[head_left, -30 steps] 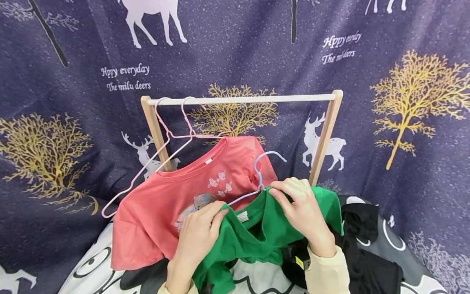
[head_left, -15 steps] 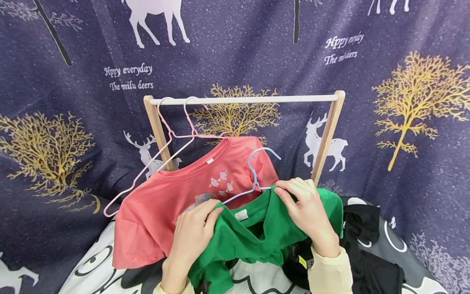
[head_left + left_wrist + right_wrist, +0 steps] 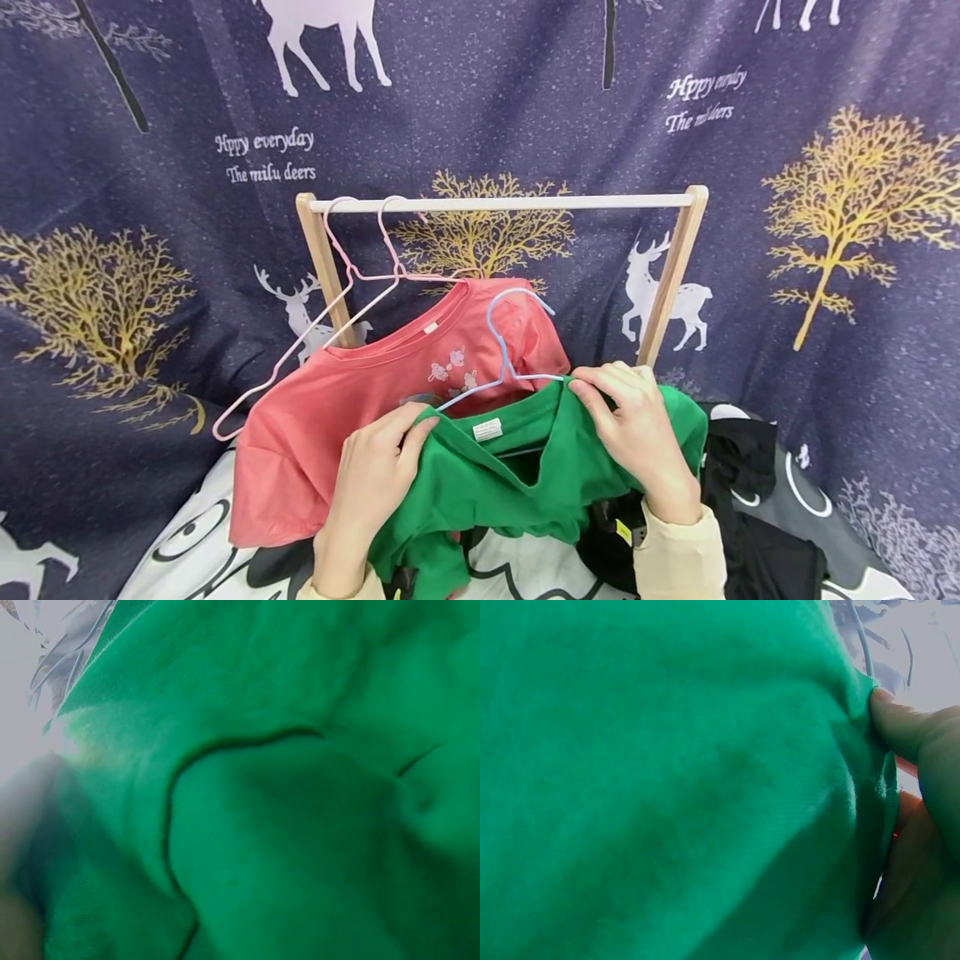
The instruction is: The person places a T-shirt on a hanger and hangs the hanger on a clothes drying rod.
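Note:
In the head view a green shirt point(image 3: 495, 492) with a white neck label hangs between both hands, a blue hanger point(image 3: 501, 350) inside its neckline. The hanger's hook and part of both arms show above the collar; its ends are hidden in the cloth. My left hand point(image 3: 375, 475) pinches the shirt's left shoulder beside the neckline. At the opposite shoulder my right hand point(image 3: 630, 425) pinches the collar edge, thumb in front. Green cloth point(image 3: 300, 825) fills most of the left wrist view. In the right wrist view, the thumb point(image 3: 896, 720) presses on the fabric's edge.
Behind stands a small rack with a white rail point(image 3: 525, 202) and wooden posts. Two pink hangers point(image 3: 351, 271) hang at its left, a coral shirt point(image 3: 300, 442) on them. Black clothing point(image 3: 765, 533) lies at the right on a patterned sheet point(image 3: 195, 542). A deer-print curtain point(image 3: 480, 100) covers the back.
The blue hanger has shifted left and its hook stands higher above the collar. My left hand has moved left, spreading the neckline wider; my right hand has drifted slightly right.

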Demonstrator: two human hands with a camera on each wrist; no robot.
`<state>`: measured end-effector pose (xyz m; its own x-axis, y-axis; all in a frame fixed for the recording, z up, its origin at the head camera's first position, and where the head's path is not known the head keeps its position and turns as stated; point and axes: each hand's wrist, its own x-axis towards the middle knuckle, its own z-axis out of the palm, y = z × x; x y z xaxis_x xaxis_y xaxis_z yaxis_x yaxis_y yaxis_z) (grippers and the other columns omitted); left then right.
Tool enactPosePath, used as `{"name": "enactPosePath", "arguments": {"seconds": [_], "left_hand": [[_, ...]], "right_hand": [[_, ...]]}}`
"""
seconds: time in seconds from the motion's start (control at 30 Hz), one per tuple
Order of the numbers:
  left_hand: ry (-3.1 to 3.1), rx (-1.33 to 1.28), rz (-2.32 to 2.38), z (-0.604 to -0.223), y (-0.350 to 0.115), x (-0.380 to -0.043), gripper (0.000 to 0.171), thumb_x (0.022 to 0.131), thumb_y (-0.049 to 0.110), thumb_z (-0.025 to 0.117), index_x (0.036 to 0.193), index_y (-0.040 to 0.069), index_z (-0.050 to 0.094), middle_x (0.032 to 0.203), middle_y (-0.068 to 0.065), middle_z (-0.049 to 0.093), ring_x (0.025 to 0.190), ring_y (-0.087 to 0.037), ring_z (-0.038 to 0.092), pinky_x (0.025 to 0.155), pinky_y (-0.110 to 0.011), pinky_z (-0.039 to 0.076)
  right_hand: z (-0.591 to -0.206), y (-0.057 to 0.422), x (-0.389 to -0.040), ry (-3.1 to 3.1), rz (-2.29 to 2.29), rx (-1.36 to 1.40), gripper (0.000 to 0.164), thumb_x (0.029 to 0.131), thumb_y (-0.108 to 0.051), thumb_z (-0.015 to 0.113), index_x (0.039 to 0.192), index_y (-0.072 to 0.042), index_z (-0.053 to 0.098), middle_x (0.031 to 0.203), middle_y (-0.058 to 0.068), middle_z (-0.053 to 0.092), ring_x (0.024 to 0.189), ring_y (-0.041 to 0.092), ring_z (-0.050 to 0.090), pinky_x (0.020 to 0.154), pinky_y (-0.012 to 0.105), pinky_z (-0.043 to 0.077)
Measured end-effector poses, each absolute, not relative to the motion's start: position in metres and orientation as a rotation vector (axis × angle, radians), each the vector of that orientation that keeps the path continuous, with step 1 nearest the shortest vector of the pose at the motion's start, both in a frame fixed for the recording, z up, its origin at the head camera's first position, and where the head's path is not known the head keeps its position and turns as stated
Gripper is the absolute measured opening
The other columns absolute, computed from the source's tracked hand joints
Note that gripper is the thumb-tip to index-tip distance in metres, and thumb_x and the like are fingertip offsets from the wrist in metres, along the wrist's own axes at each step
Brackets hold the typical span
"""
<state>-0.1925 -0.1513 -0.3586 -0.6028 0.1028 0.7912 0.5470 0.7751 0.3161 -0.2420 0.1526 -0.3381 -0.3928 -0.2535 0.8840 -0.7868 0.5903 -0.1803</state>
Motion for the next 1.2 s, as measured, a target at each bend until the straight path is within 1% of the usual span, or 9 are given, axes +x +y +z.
{"name": "enactPosePath", "arguments": {"seconds": [0.17, 0.3, 0.5, 0.67, 0.87, 1.07, 1.2], "left_hand": [[-2.160, -0.467, -0.702, -0.358, -0.156, -0.192, 0.011, 0.088, 0.020, 0.074, 0.097, 0.026, 0.071, 0.090, 0.012, 0.069, 0.077, -0.011, 0.067, 0.068, -0.035, 0.054], [-2.161, -0.451, -0.694, -0.358, -0.159, -0.192, 0.013, 0.087, 0.021, 0.075, 0.099, 0.026, 0.072, 0.092, 0.011, 0.070, 0.078, -0.012, 0.068, 0.068, -0.036, 0.055], [-2.154, -0.455, -0.692, -0.358, -0.162, -0.192, 0.014, 0.087, 0.020, 0.075, 0.099, 0.025, 0.072, 0.092, 0.010, 0.070, 0.078, -0.012, 0.068, 0.069, -0.036, 0.055], [-2.150, -0.464, -0.687, -0.357, -0.165, -0.192, 0.014, 0.087, 0.017, 0.075, 0.099, 0.024, 0.072, 0.090, 0.009, 0.070, 0.077, -0.012, 0.068, 0.068, -0.036, 0.054], [-2.151, -0.466, -0.688, -0.357, -0.171, -0.191, 0.013, 0.087, 0.014, 0.074, 0.097, 0.022, 0.070, 0.086, 0.009, 0.068, 0.074, -0.012, 0.065, 0.067, -0.036, 0.053], [-2.161, -0.456, -0.701, -0.356, -0.176, -0.191, 0.013, 0.089, 0.012, 0.072, 0.096, 0.022, 0.069, 0.083, 0.009, 0.066, 0.073, -0.011, 0.064, 0.067, -0.035, 0.051], [-2.162, -0.467, -0.713, -0.355, -0.178, -0.191, 0.013, 0.090, 0.010, 0.071, 0.096, 0.021, 0.068, 0.084, 0.009, 0.066, 0.075, -0.012, 0.064, 0.069, -0.033, 0.050]], "right_hand": [[-0.339, 0.154, -0.244, -1.895, 0.752, 0.831, 0.011, 0.088, -0.013, 0.072, 0.097, -0.007, 0.074, 0.087, 0.002, 0.070, 0.080, 0.018, 0.062, 0.074, 0.035, 0.034], [-0.339, 0.155, -0.244, -1.866, 0.733, 0.832, 0.014, 0.092, -0.018, 0.068, 0.097, -0.006, 0.074, 0.087, 0.004, 0.070, 0.079, 0.020, 0.063, 0.073, 0.036, 0.033], [-0.339, 0.156, -0.243, -1.855, 0.736, 0.800, 0.010, 0.091, -0.014, 0.068, 0.094, -0.006, 0.074, 0.084, 0.004, 0.070, 0.077, 0.021, 0.062, 0.073, 0.038, 0.033], [-0.339, 0.157, -0.244, -1.847, 0.741, 0.764, 0.014, 0.094, -0.018, 0.065, 0.093, -0.007, 0.074, 0.083, 0.004, 0.070, 0.076, 0.022, 0.061, 0.073, 0.040, 0.032], [-0.340, 0.157, -0.245, -1.850, 0.730, 0.706, 0.007, 0.091, -0.011, 0.067, 0.091, -0.008, 0.074, 0.083, 0.003, 0.070, 0.075, 0.022, 0.059, 0.072, 0.042, 0.031], [-0.340, 0.156, -0.246, -1.852, 0.707, 0.665, 0.012, 0.093, -0.014, 0.065, 0.089, -0.005, 0.072, 0.082, 0.005, 0.069, 0.074, 0.024, 0.059, 0.072, 0.044, 0.032], [-0.339, 0.156, -0.245, -1.874, 0.696, 0.633, 0.010, 0.093, -0.010, 0.064, 0.090, -0.003, 0.071, 0.079, 0.008, 0.068, 0.072, 0.026, 0.059, 0.072, 0.045, 0.032]]}}
